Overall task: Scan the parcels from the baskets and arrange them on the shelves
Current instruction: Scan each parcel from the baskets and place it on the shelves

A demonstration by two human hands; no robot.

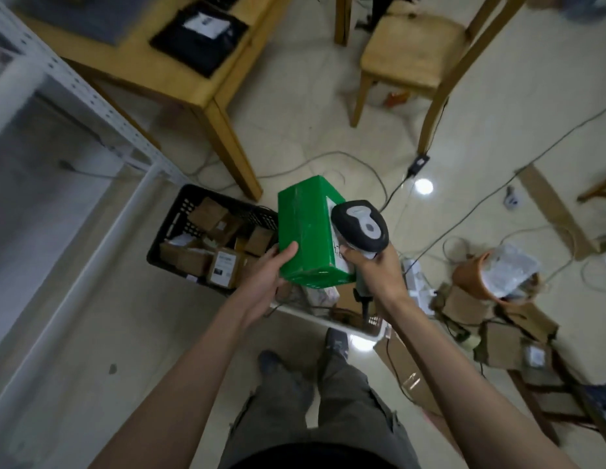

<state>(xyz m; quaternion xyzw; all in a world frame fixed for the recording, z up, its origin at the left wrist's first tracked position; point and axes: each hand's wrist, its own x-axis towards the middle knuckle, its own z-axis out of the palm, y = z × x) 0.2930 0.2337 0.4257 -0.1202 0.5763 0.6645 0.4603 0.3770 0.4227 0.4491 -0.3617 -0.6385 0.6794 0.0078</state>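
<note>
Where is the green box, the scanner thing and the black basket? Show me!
green box (303, 231), head view, on its big green side.
scanner (360, 225), head view, on the grey top of its head.
black basket (193, 198), head view, on its far rim, left of the box.

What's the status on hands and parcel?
Left hand grips green parcel from below. Right hand holds scanner against its label side. Black basket of brown boxes beside it; nothing blocking.
</note>
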